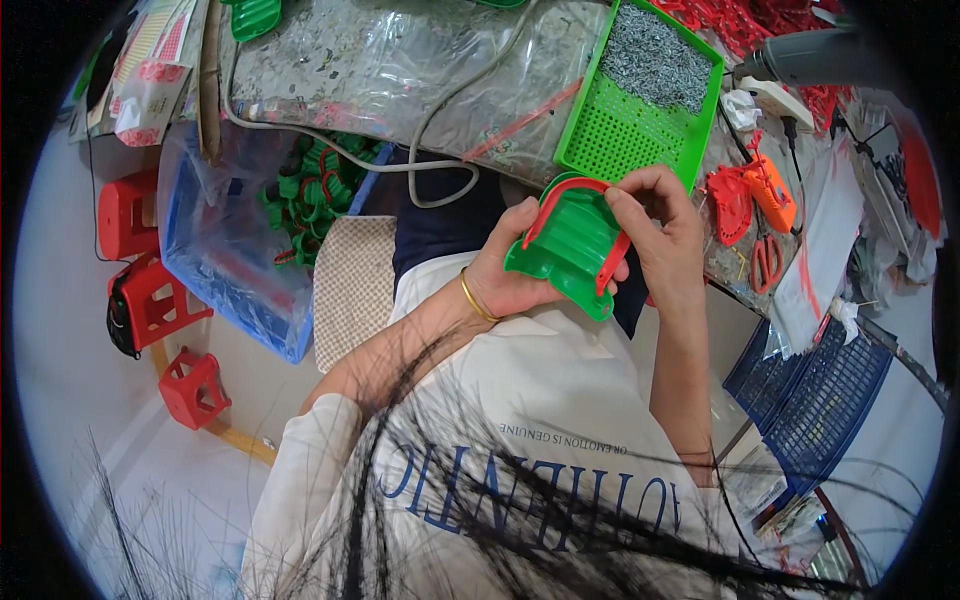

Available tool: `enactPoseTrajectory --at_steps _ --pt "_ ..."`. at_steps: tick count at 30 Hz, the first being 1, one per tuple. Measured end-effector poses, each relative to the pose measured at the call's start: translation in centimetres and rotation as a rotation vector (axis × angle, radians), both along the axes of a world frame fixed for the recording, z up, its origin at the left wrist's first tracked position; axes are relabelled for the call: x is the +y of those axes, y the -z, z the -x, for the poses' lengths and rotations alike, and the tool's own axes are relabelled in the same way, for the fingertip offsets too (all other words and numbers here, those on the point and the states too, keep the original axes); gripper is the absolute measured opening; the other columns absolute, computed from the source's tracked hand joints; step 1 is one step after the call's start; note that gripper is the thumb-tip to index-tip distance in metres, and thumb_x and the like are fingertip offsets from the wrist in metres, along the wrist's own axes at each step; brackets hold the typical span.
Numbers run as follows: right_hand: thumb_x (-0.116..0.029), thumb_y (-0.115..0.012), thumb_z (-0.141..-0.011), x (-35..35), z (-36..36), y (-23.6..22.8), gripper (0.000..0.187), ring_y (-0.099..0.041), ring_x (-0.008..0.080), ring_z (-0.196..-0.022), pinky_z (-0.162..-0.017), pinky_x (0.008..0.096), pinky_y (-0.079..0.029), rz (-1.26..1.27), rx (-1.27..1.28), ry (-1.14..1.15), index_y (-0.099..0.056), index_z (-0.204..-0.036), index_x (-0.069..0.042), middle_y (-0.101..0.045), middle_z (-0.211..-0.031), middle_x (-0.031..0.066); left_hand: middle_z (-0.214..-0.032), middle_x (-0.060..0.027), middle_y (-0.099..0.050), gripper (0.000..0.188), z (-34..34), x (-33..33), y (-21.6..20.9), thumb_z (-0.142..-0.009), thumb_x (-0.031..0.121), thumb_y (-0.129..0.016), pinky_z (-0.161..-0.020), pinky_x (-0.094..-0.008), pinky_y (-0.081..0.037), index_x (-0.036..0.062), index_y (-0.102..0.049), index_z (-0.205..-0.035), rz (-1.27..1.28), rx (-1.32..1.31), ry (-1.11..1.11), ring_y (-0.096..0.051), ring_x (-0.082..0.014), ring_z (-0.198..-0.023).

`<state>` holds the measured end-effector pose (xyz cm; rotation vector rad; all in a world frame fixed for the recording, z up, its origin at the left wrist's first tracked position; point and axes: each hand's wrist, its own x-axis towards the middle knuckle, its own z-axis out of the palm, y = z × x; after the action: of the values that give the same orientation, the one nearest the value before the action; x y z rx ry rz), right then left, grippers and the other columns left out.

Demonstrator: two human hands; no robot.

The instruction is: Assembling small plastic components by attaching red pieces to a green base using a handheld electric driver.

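A green moulded plastic piece (572,248) with a curved, scoop-like body is held in front of my chest. A red U-shaped plastic strip (613,262) runs along its far edge and down its sides. My left hand (506,272) grips the green piece from the left, thumb on the near face and fingers beneath. With thumb and bent forefinger, my right hand (662,228) pinches the upper right corner, where the red strip bends. Whether something small sits between those fingertips is hidden. Just beyond is a green perforated tray (622,128) with a heap of small metal pieces (655,58).
A plastic-lined blue crate (235,310) holds several green and red parts (310,190) at left. Red stools (193,388) stand beyond it. A grey cable (436,125) crosses the worktable (340,75). Red-handled scissors (767,262), an orange tool (770,195) and a grey power tool (815,55) lie at right.
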<state>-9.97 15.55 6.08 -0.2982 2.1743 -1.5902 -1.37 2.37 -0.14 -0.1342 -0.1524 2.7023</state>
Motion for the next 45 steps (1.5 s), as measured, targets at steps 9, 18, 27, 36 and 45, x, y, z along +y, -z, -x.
enactPoseTrajectory --at_steps 9,18,27,36,45 --pt "-0.009 -0.065 -0.084 0.2 0.1 0.4 0.010 -0.051 0.0048 -0.076 -0.071 0.0202 -0.041 -0.049 0.120 -0.058 -0.060 -0.090 -0.004 -0.057 -0.084 -0.0026 -0.113 -0.0253 -0.056 0.071 0.0 -0.3 0.3 -0.080 0.052 -0.052 -0.089 -0.0459 -0.046 0.0044 -0.041 -0.131 0.065 0.031 0.025 -0.057 -0.0362 -0.102" --pt "-0.010 -0.064 -0.085 0.0 -0.2 0.3 0.011 -0.052 0.0069 -0.075 -0.070 0.0214 -0.042 -0.015 -0.004 -0.028 -0.059 -0.090 -0.002 -0.058 -0.082 -0.0001 -0.112 -0.0265 -0.056 0.069 -0.2 -0.3 0.4 -0.080 0.051 -0.051 -0.088 -0.0466 -0.046 0.0053 -0.041 -0.131 0.068 -0.010 0.016 -0.057 -0.0367 -0.101" --pt "-0.011 -0.065 -0.085 -0.5 -0.2 0.5 0.016 -0.052 0.0054 -0.078 -0.071 0.0205 -0.042 0.116 -0.088 0.020 -0.056 -0.096 -0.003 -0.058 -0.085 -0.0011 -0.112 -0.0229 -0.055 0.067 0.1 -0.1 0.6 -0.080 0.049 -0.050 -0.086 -0.0482 -0.046 0.0061 -0.042 -0.130 -0.084 -0.014 0.005 -0.056 -0.0372 -0.100" --pt "-0.007 -0.060 -0.087 0.6 0.5 -0.1 0.022 -0.052 0.0092 -0.089 -0.080 0.0238 -0.042 0.095 0.108 0.119 -0.054 -0.108 -0.002 -0.056 -0.097 0.0022 -0.119 -0.0167 -0.050 0.076 -0.3 -0.6 0.4 -0.072 0.046 -0.062 -0.083 -0.0506 -0.044 0.0147 -0.037 -0.137 0.011 -0.052 0.000 -0.053 -0.0394 -0.099" --pt "-0.030 -0.055 -0.090 1.0 13.8 -8.6 0.055 -0.051 0.0256 -0.112 -0.097 0.0384 -0.039 0.414 0.554 -0.088 -0.037 -0.130 0.004 -0.054 -0.113 0.0151 -0.122 -0.0135 -0.048 0.075 -0.3 -0.3 -0.2 -0.073 0.043 -0.062 -0.083 -0.0536 -0.044 0.0184 -0.034 -0.138 0.075 -0.031 0.052 -0.054 -0.0386 -0.098"
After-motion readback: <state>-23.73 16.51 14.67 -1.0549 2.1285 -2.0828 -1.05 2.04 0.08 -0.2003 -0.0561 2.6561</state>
